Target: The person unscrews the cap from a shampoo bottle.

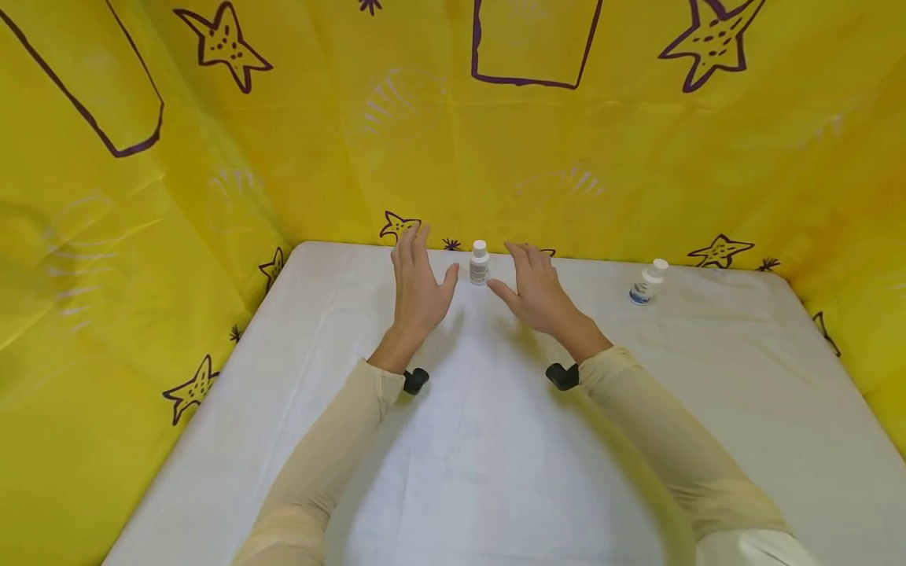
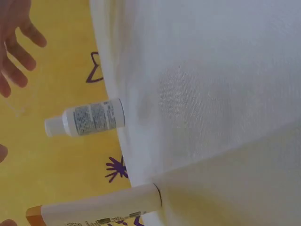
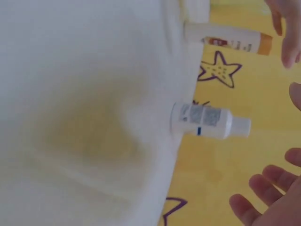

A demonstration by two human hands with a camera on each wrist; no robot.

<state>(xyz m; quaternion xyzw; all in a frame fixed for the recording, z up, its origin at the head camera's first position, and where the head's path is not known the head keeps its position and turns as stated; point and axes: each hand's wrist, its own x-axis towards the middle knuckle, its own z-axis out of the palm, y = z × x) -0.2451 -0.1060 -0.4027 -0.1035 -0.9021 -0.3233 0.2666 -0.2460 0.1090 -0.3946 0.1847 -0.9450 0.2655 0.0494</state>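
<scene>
In the head view my left hand (image 1: 419, 289) is raised over the far part of the table, fingers extended and thumb out, holding nothing. My right hand (image 1: 535, 292) mirrors it, fingers spread and nothing in its grasp. Between the two thumbs a small white bottle (image 1: 479, 266) stands upright near the table's far edge. Both wrist views show its printed label. A taller white container with an orange cap (image 3: 225, 38) stands to its left. The left hand hides that container in the head view; the left wrist view shows its side (image 2: 101, 206) close to the left fingertips.
Another white bottle with a blue-marked label (image 1: 646, 284) stands farther right on the table. A white cloth covers the table (image 1: 460, 472). Yellow sheeting (image 1: 453, 149) with purple starfish drawings rises behind the far edge and along both sides.
</scene>
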